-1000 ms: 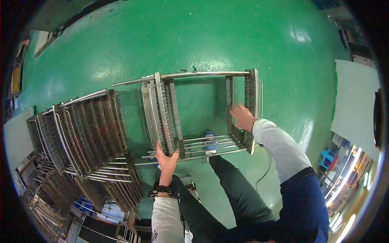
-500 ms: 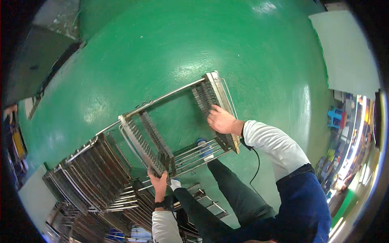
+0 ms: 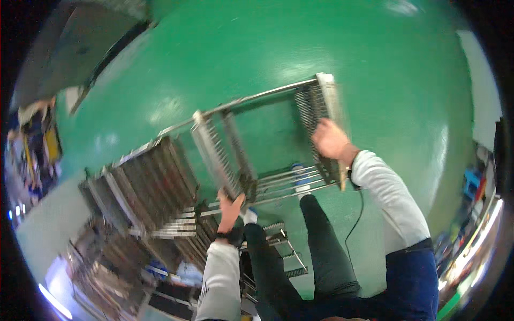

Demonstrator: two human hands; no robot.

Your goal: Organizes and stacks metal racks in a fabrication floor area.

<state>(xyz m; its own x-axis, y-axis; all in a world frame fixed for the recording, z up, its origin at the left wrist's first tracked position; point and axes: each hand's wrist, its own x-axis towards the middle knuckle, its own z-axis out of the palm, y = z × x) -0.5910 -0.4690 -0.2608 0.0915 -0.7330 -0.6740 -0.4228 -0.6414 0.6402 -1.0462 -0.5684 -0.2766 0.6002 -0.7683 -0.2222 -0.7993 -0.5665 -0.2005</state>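
Observation:
A metal slotted rack (image 3: 257,98) spans the middle of the view, with toothed side plates joined by long rods. My left hand (image 3: 230,209) is closed on the near lower end of its left toothed plate (image 3: 212,150). At the other end, my right hand (image 3: 330,140) grips the right toothed plate (image 3: 310,109), its fingers curled over the inner teeth and partly blurred. The rack's middle is open, and green floor shows through it. A thin dark cord (image 3: 355,224) hangs down from near my right wrist.
Several similar brown racks (image 3: 144,187) stand close together at the left. A smaller toothed frame (image 3: 289,249) lies by my legs. Large grey panels (image 3: 69,53) rise at the far left. A blue stool (image 3: 472,182) and cluttered, lit shelving stand at the right edge.
The whole view has swung, so the rack, the neighbouring racks and both hands sit further right in the picture. Both hands keep their hold on the same rack.

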